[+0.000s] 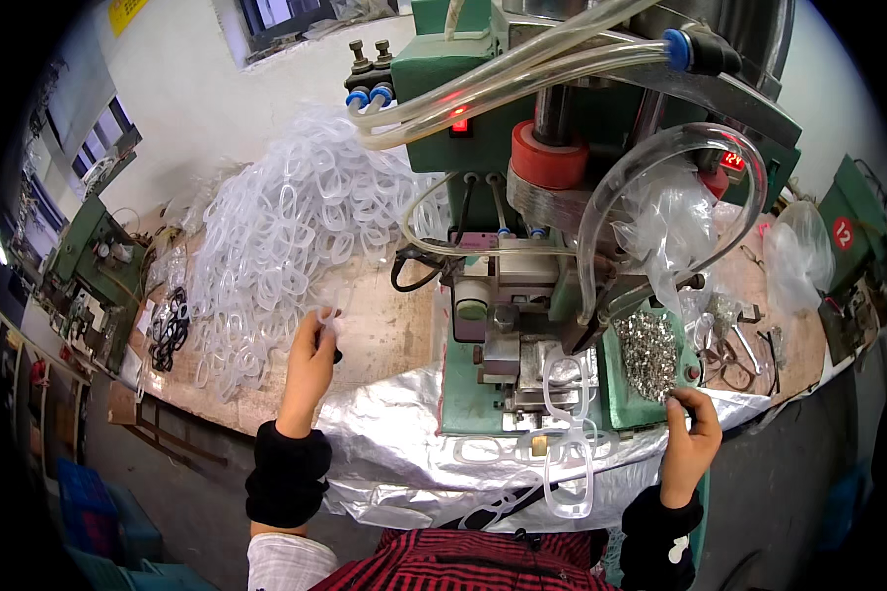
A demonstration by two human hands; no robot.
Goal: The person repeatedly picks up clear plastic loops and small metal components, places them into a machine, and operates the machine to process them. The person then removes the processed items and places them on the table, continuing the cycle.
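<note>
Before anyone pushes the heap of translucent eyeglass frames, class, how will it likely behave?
The heap of translucent eyeglass frames would probably drag in clumps, as its open rims overlap. Single frames are probably light, being thin. Near the left hand, thinly spread ones may slide across the flat worktop.

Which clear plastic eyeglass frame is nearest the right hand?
The frame jutting from the green metal machine's front; the heaped ones lie farther off, near the left hand.

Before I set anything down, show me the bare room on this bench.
Free: between the left hand and green press, the wooden benchtop and, nearer the person, the creased silver sheet. Crowded: left, the heap of clear eyeglass frames; right, the tray of metal pieces and clear plastic bags.
</note>
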